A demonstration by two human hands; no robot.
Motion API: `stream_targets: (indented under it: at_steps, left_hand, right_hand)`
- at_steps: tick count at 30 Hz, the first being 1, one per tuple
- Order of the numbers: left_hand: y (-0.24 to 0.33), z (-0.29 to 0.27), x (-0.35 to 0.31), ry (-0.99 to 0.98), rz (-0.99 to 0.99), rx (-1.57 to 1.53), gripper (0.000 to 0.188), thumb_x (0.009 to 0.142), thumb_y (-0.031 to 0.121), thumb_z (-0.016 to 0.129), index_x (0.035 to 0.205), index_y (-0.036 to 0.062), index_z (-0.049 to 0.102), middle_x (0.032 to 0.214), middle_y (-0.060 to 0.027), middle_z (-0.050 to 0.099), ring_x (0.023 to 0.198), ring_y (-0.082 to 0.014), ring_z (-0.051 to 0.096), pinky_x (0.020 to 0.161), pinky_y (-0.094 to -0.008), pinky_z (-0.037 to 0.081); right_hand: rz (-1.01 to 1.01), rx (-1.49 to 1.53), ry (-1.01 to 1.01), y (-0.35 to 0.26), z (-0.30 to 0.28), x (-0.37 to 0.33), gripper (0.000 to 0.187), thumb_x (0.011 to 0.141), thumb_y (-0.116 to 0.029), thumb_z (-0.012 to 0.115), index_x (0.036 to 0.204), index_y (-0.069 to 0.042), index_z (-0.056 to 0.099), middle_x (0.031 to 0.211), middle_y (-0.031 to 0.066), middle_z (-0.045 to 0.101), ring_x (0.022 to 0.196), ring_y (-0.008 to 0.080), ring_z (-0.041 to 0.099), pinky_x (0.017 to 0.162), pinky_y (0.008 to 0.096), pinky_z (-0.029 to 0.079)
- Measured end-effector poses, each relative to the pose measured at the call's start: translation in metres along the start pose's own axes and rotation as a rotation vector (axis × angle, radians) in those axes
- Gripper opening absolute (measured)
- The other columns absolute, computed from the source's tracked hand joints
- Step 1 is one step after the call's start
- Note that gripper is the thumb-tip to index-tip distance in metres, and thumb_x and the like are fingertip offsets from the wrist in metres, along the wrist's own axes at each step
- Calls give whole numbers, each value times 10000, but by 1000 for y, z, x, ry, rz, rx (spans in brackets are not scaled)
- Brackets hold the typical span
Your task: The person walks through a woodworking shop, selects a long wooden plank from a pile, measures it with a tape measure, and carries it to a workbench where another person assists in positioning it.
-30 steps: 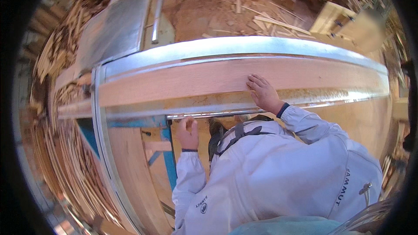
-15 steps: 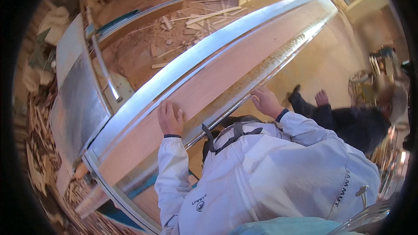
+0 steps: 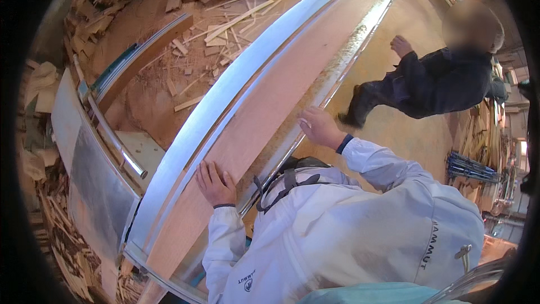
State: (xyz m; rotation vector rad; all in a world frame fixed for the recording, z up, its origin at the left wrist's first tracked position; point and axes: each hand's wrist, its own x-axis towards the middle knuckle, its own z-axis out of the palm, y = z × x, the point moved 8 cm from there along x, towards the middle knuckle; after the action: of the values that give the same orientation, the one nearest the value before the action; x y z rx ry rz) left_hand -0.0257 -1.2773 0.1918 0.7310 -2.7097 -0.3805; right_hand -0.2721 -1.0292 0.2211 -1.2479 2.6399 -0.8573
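Observation:
A long, pale reddish wooden board point(image 3: 270, 101) lies flat along a metal sliding table point(image 3: 185, 135). My left hand point(image 3: 216, 184) rests on the board's near part, fingers stretched out and flat. Farther along, my right hand point(image 3: 322, 126) touches the sawdust-covered metal strip point(image 3: 360, 39) beside the board, near the bright rail on its outer edge. Its fingers are loosely bent, and nothing shows in its grasp.
A grey metal machine top point(image 3: 104, 163) with a round bar point(image 3: 118, 135) stands left. Wood offcuts point(image 3: 225, 34) and sawdust cover the floor beyond. Another person in dark clothes point(image 3: 439, 81) is on the right, near blue clamp-like tools point(image 3: 471, 168) and stacked wood.
My view has turned, shifting the table and board in the picture. My right hand now lies farther onto the metal strip. The other person has come more fully into view, upright and striding.

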Motion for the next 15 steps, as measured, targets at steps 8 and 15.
stream_targets:
  at_steps: [8,15]
  left_hand:
    - [-4,2,8,-52,-42,17,486,839,192,580,1287,17,513,1422,-201,415,1338,-391,360,1109,-529,278]
    - [-14,14,11,-103,-93,29,527,826,219,579,1313,38,489,1409,-206,428,1341,-389,358,1117,-543,261]
  right_hand:
    - [-246,-6,93,-11,36,114,258,810,-60,625,1062,-7,607,1126,169,593,1122,336,539,942,438,467]
    - [-291,-132,-106,-30,87,151,294,827,-154,620,1098,-39,608,1159,133,576,1183,312,492,1089,516,306]
